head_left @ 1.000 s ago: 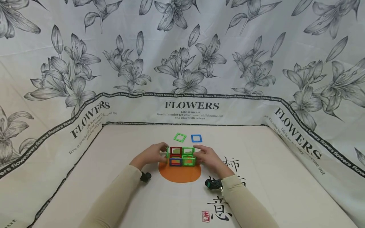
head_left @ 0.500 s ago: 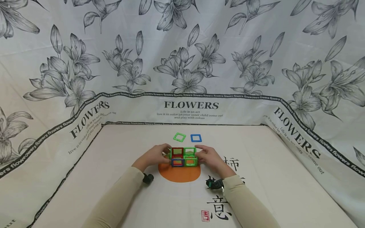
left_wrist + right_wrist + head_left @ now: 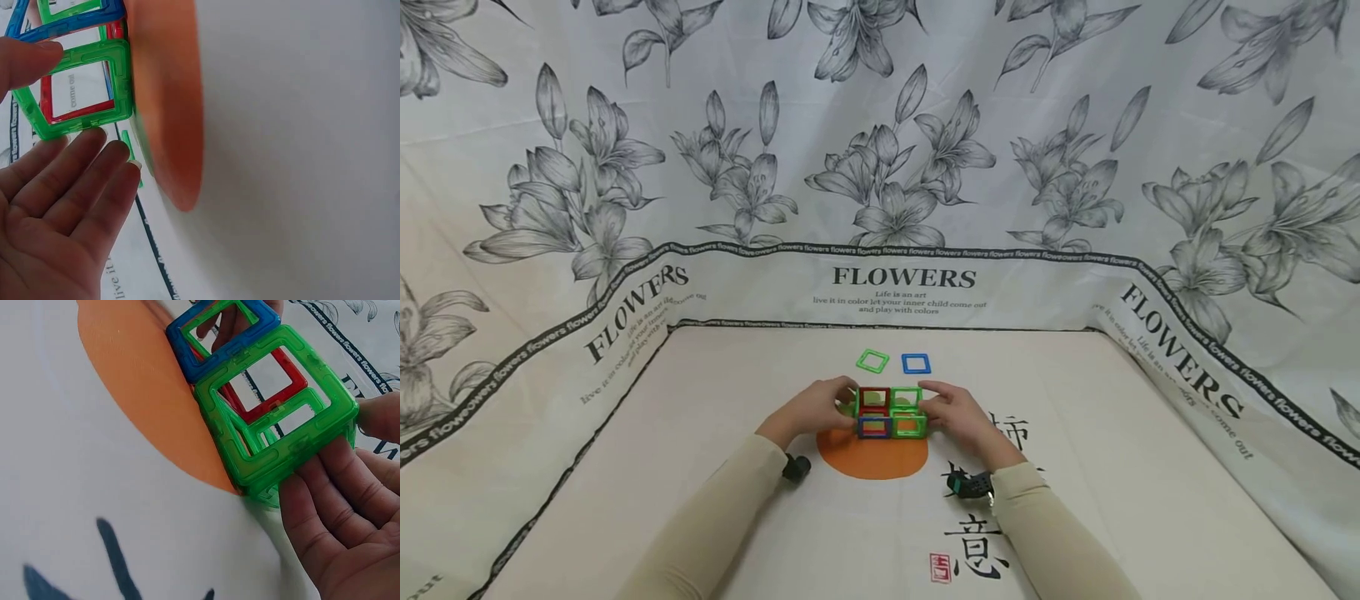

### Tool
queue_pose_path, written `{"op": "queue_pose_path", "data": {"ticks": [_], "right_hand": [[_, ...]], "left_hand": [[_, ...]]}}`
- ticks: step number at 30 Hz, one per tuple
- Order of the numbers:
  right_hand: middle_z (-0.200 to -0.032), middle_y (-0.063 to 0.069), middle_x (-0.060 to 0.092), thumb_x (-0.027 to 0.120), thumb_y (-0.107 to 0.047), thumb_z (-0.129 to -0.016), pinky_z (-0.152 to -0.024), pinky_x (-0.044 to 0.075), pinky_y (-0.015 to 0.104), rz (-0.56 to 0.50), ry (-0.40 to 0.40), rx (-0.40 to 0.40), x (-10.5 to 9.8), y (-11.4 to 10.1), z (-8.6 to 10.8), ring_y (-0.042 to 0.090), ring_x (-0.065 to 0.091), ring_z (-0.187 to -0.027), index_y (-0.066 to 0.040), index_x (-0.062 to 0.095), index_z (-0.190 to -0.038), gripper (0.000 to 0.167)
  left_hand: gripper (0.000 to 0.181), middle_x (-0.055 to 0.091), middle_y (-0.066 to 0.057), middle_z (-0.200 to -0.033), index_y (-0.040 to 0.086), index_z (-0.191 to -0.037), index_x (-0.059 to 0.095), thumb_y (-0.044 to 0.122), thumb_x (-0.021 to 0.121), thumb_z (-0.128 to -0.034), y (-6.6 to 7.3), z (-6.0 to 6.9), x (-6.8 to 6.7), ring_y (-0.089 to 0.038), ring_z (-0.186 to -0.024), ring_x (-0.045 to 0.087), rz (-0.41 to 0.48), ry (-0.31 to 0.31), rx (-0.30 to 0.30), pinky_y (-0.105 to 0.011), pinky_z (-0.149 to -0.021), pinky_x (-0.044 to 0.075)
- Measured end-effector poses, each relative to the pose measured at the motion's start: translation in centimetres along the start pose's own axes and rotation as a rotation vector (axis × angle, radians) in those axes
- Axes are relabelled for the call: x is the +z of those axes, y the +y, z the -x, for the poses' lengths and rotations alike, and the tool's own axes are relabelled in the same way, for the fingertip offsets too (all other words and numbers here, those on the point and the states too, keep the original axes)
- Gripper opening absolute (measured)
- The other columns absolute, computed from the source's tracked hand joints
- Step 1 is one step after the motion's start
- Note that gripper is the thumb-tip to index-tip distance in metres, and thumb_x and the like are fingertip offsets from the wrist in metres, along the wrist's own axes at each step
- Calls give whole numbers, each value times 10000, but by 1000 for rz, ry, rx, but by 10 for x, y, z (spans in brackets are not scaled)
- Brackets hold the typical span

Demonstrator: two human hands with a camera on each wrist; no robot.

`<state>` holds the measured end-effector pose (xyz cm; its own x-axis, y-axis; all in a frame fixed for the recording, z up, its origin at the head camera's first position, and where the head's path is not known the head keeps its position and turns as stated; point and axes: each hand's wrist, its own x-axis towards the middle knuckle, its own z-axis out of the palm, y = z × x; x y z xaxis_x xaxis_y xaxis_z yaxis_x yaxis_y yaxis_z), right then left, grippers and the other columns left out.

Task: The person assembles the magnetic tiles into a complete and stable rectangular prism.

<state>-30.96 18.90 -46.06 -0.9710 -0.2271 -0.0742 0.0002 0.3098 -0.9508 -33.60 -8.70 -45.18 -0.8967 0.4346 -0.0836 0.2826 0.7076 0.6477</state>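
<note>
A small box-like build of magnetic tiles [image 3: 891,427] stands on the orange printed circle, with red and green tiles at the back, blue and green ones in front. My left hand [image 3: 814,408] holds its left end. In the left wrist view, the thumb [image 3: 31,61] lies on the green end tile [image 3: 122,81] and the fingertips touch its edge. At the opposite end is my right hand [image 3: 957,417]. The right wrist view shows its thumb at a corner of the green tile [image 3: 234,447] and its fingers [image 3: 340,494] along the end. The far fingertips are partly hidden.
Behind the build, a loose green square tile [image 3: 872,361] and a blue square tile [image 3: 916,363] lie flat. The cloth-covered table [image 3: 730,367] bears the orange circle [image 3: 872,460] and black characters [image 3: 976,550]. Flower-printed curtains [image 3: 895,167] stand around it.
The tile build has slid slightly right, and my left hand has moved right with it. The green tile at its left end now sits closer against it. My right hand has shifted a little right.
</note>
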Motion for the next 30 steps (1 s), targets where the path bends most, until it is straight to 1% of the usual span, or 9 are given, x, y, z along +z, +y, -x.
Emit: {"op": "queue_pose_path", "data": {"ticks": [3, 6, 8, 10, 15, 22, 25, 30], "right_hand": [[-1059, 143, 707, 587, -208, -944, -867, 563, 362, 21, 11, 8, -1, 2, 0, 184, 691, -841, -96, 435, -1450, 540], [-1040, 119, 712, 591, -223, -944, -868, 558, 349, 32, 26, 21, -3, 3, 0, 179, 689, -838, -122, 452, -1443, 529], [-1043, 119, 712, 589, -224, -945, -868, 557, 350, 33, 27, 21, -4, 3, 0, 179, 688, -844, -125, 449, -1445, 528], [-1058, 146, 706, 585, -220, -948, -872, 556, 357, 27, 23, 17, -6, 2, 1, 192, 690, -858, -117, 443, -1449, 530], [-1083, 173, 697, 573, -218, -954, -876, 557, 362, 26, 9, 10, -8, 1, 3, 194, 688, -877, -91, 422, -1458, 542], [-1049, 135, 700, 573, -203, -945, -848, 562, 326, 27, 27, 17, -11, 4, 3, 168, 671, -851, -121, 442, -1450, 528], [-1061, 149, 694, 556, -190, -951, -841, 561, 319, 44, 23, 1, -13, 4, 4, 160, 667, -849, -89, 423, -1459, 534], [-1090, 168, 691, 536, -195, -959, -878, 543, 331, 56, 20, 9, -14, 1, 8, 171, 672, -865, -81, 415, -1463, 530]], "left_hand": [[613, 634, -57, -1248, 170, -1302, 533, 250, 772, -744, 2, -1, 1, -212, -1148, 582, 15, -16, -12, -430, -1023, 469], [710, 616, -66, -1289, 190, -1360, 497, 275, 802, -725, 2, -3, 3, -239, -1206, 557, 31, -40, -19, -472, -1067, 426], [777, 605, -67, -1312, 206, -1395, 470, 306, 822, -710, 3, -4, 4, -249, -1232, 542, 28, -51, -23, -490, -1085, 404], [815, 597, -65, -1326, 220, -1414, 453, 334, 835, -704, 3, -5, 5, -253, -1247, 530, 18, -54, -29, -498, -1096, 389], [789, 602, -65, -1323, 216, -1410, 461, 350, 827, -724, 6, -6, 7, -251, -1246, 531, -9, -43, -28, -485, -1100, 389], [769, 607, -58, -1315, 207, -1396, 476, 376, 826, -732, 9, -8, 9, -237, -1238, 533, -9, -47, -16, -473, -1096, 394], [774, 604, -63, -1318, 205, -1393, 478, 377, 831, -727, 11, -9, 10, -244, -1243, 529, -7, -47, -24, -478, -1099, 391], [775, 604, -60, -1322, 197, -1395, 479, 370, 834, -728, 13, -10, 11, -246, -1253, 529, -12, -45, -35, -478, -1106, 385]]}}
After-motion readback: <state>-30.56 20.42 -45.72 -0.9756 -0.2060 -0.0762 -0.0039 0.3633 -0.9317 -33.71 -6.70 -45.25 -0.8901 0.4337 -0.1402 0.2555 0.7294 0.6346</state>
